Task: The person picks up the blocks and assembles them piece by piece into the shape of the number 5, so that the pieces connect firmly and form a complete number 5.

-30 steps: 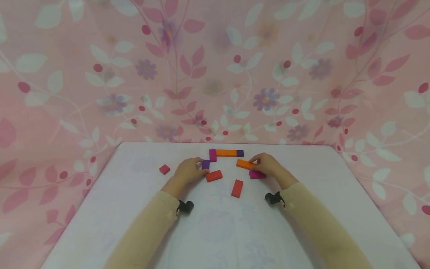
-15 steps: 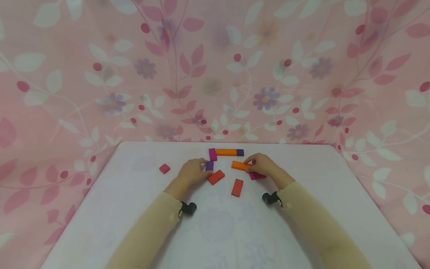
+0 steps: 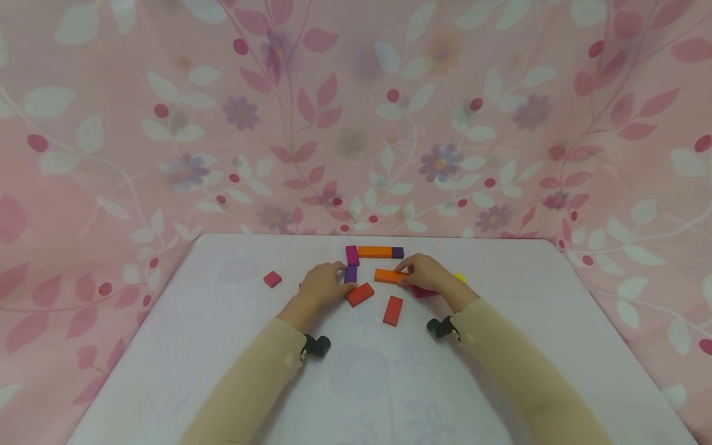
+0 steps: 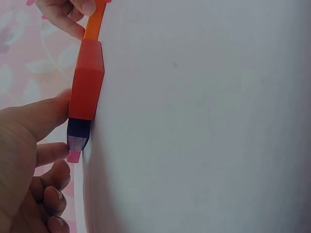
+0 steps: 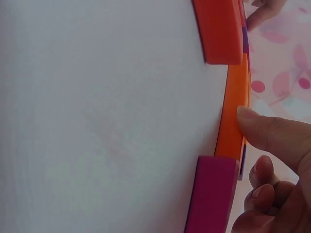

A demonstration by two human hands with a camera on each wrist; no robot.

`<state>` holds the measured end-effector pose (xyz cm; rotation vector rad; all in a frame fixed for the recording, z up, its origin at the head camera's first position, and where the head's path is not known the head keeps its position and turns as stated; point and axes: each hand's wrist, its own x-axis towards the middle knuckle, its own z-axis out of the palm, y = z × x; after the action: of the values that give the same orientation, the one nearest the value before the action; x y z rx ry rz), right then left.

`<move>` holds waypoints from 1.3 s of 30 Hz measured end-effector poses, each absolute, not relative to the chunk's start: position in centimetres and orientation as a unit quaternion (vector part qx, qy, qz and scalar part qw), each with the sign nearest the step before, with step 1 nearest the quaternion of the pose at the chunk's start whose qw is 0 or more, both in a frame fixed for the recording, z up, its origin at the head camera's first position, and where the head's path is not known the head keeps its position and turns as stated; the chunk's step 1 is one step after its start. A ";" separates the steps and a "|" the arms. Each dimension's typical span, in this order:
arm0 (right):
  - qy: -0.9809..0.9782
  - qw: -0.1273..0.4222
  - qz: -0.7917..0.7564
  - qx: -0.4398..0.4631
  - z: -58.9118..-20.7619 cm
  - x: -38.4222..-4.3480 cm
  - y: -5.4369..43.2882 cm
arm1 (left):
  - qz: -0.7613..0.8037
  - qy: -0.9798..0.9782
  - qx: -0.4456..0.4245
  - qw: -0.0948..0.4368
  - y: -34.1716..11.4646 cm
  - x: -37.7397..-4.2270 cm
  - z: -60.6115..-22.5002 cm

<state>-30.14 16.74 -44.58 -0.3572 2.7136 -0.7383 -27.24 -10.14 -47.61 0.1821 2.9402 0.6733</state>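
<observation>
My left hand [image 3: 322, 285] grips a small purple block [image 3: 351, 275] between thumb and index finger; in the left wrist view the dark purple block [image 4: 77, 132] shows past the end of a red block. That red block [image 3: 360, 295] lies slanted right at the left thumb. My right hand [image 3: 427, 273] pinches an orange block [image 3: 386, 275], its thumb on the near face in the right wrist view. A short gap separates the orange and purple blocks. Partly under the right hand's near side lies a magenta block [image 5: 212, 194].
Behind the hands, a magenta block [image 3: 352, 255], a long orange block [image 3: 375, 252] and a purple block [image 3: 397, 253] form a row. Another red block [image 3: 392, 311] lies nearer, a pinkish-red one [image 3: 272, 279] at left. Something yellow [image 3: 460, 278] peeks out behind the right wrist.
The left hand has moved right with the purple block, and the nearby red block has shifted right and turned. The right hand has slid the orange block left, uncovering the yellow thing.
</observation>
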 end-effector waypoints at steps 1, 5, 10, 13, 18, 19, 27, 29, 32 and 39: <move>0.945 0.154 -0.258 -0.128 -44.5 -30.1 16.6 | 0.222 0.971 0.060 0.059 -10.0 -27.2 -47.5; 0.943 0.155 -0.263 -0.133 -44.4 -30.0 16.1 | 0.219 0.972 0.056 0.060 -9.6 -26.9 -47.1; 0.942 0.156 -0.263 -0.137 -44.5 -30.0 15.8 | 0.219 0.972 0.049 0.066 -9.1 -26.8 -46.8; 0.942 0.158 -0.262 -0.139 -44.6 -30.1 15.7 | 0.217 0.973 0.048 0.064 -9.0 -26.7 -46.7; 0.943 0.157 -0.261 -0.137 -44.6 -30.1 15.5 | 0.216 0.973 0.049 0.064 -9.0 -26.5 -46.6; 0.943 0.157 -0.261 -0.136 -44.6 -30.1 15.5 | 0.217 0.973 0.049 0.064 -9.0 -26.5 -46.6; 0.942 0.162 -0.262 -0.133 -44.7 -30.1 15.2 | 0.213 0.974 0.047 0.067 -9.0 -26.4 -46.4; 0.942 0.163 -0.262 -0.132 -44.7 -30.2 15.2 | 0.214 0.973 0.048 0.066 -9.0 -26.5 -46.4; 0.942 0.162 -0.263 -0.134 -44.7 -30.2 15.2 | 0.215 0.973 0.047 0.066 -9.0 -26.6 -46.5; 0.941 0.161 -0.263 -0.140 -44.8 -30.2 15.2 | 0.220 0.973 0.051 0.054 -9.1 -26.9 -47.0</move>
<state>-30.17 15.23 -44.77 -0.4009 2.6864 -0.7505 -26.86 -9.14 -46.98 0.1556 2.9556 0.6672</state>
